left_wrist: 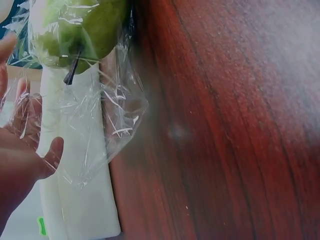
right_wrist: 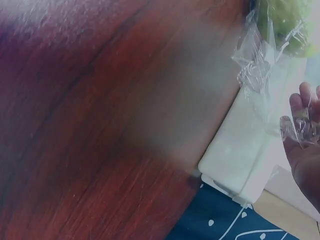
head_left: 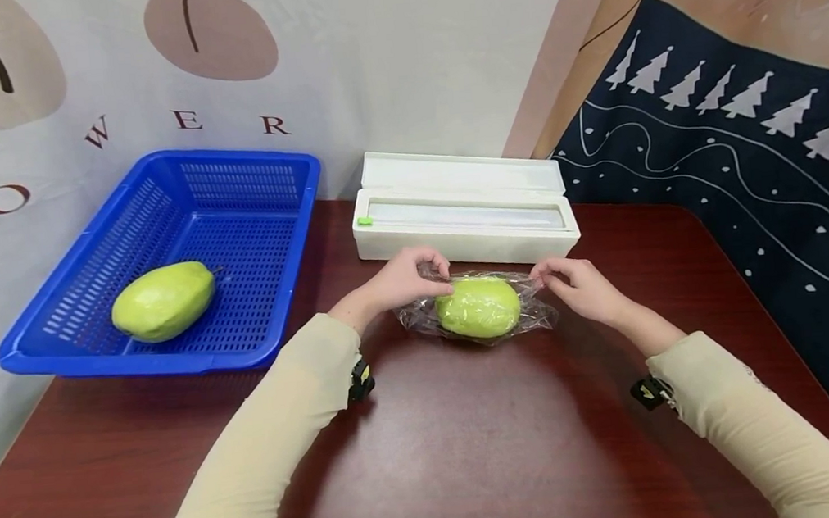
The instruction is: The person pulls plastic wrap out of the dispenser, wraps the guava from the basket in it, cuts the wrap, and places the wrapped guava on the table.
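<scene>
A smooth yellow-green fruit (head_left: 478, 308) with a dark stem, shaped like a papaya, lies on the table under clear plastic wrap (head_left: 419, 316). My left hand (head_left: 410, 277) is at the fruit's upper left, fingers curled at the film, thumb tip right by the fruit. In the left wrist view the wrap (left_wrist: 122, 107) hangs past the stem and crosses the fingers. At the other end my right hand (head_left: 585, 287) pinches an edge of the wrap. Crumpled film shows between that thumb and fingers in the right wrist view.
Right behind the fruit stands a white wrap dispenser box (head_left: 465, 242), lid raised, with a green slider (head_left: 364, 221). At the left, a blue basket (head_left: 205, 361) holds a second yellow-green fruit (head_left: 164, 302). Printed cloths (head_left: 397, 63) hang behind and along the right of the dark red table (head_left: 476, 451).
</scene>
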Action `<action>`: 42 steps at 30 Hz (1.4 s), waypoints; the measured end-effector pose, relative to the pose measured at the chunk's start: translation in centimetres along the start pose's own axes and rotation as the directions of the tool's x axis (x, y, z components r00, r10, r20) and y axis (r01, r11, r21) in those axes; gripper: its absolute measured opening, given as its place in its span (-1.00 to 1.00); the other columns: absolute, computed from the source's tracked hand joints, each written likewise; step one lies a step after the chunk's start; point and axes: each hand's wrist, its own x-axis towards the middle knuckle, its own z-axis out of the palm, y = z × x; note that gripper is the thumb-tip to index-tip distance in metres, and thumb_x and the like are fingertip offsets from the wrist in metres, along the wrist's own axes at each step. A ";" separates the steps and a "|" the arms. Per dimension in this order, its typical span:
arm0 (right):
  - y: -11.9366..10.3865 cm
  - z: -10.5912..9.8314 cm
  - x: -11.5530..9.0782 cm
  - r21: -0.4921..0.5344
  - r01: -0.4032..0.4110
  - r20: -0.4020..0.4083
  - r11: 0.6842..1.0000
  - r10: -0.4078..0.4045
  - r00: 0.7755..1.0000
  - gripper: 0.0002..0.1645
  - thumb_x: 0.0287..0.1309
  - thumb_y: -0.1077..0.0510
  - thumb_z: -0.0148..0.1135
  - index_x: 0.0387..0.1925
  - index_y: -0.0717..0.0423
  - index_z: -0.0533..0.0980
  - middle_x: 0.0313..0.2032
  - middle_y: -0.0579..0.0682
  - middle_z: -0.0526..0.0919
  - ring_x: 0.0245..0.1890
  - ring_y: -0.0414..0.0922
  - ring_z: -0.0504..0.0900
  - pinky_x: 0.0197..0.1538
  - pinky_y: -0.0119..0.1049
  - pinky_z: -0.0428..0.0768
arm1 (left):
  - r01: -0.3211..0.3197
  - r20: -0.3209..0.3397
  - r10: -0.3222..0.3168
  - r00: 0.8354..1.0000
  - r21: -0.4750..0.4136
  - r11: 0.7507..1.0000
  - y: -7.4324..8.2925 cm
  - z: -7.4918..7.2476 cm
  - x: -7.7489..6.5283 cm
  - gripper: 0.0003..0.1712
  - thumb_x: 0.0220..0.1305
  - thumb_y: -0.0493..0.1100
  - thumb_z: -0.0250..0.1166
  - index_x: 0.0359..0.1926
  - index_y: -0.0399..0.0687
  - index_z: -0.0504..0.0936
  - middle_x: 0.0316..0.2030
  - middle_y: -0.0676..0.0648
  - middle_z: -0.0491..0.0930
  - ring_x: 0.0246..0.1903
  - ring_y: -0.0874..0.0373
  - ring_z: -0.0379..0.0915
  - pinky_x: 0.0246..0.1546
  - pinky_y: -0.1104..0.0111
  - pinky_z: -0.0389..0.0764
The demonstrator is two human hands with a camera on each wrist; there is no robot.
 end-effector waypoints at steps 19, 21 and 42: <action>-0.9 1.2 0.0 -0.087 0.097 0.087 0.991 -0.090 0.992 -0.48 -0.17 0.20 0.49 -0.48 0.18 0.22 -0.49 0.04 0.30 -0.39 -0.03 0.29 -0.32 -0.39 0.25 | 0.009 0.008 -0.010 1.000 0.024 1.000 0.1 -0.2 0.1 -0.89 0.10 -0.29 0.31 -0.40 -0.22 0.52 -0.09 -0.30 0.58 -0.11 0.05 0.47 0.02 0.31 0.45; -0.8 1.3 0.0 -0.082 0.116 0.063 0.990 -0.111 0.992 -0.49 -0.16 0.23 0.47 -0.52 0.17 0.20 -0.52 0.04 0.28 -0.42 -0.05 0.28 -0.35 -0.39 0.23 | 0.009 0.019 -0.009 1.000 0.012 1.000 0.1 -0.2 0.0 -0.89 0.09 -0.31 0.31 -0.42 -0.23 0.51 -0.05 -0.34 0.56 -0.05 0.00 0.48 0.06 0.29 0.44; -0.2 2.1 0.4 -0.512 0.422 0.035 0.748 -0.472 0.881 -0.66 -0.06 0.37 0.29 -0.62 0.05 0.29 -0.61 -0.11 0.33 -0.51 -0.16 0.29 -0.38 -0.31 0.29 | -0.058 0.167 0.010 0.986 0.287 0.956 -0.4 0.0 -0.9 -0.82 -0.20 -0.24 0.45 -0.63 -0.07 0.56 -0.22 -0.02 0.41 -0.02 0.05 0.22 0.12 0.22 0.20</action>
